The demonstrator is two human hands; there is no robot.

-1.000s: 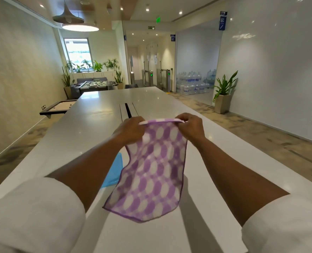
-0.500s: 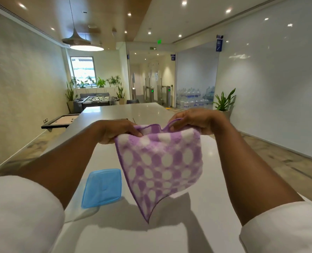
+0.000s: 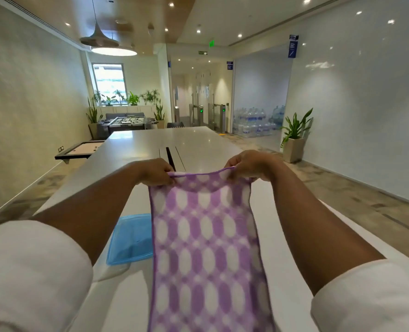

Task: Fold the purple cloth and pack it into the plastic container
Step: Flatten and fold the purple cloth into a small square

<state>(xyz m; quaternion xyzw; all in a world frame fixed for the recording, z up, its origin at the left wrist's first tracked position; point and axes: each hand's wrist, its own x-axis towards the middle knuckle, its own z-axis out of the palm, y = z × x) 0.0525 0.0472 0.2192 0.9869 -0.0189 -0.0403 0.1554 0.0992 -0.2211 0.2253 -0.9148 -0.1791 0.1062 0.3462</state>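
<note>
Two hands [image 3: 156, 172] [image 3: 247, 165], one purple cloth [image 3: 206, 248].

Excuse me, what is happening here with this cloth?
A person holds up a purple cloth by its top edge, the left hand at one corner and the right hand at the other. It hangs spread out over a white table. A blue plastic piece, a lid or container, lies on the table behind it. Nothing is packed yet.

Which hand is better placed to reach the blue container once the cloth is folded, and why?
The left hand. The blue container sits on the table under the left forearm, left of the hanging purple cloth; the right hand would have to cross the cloth.
</note>
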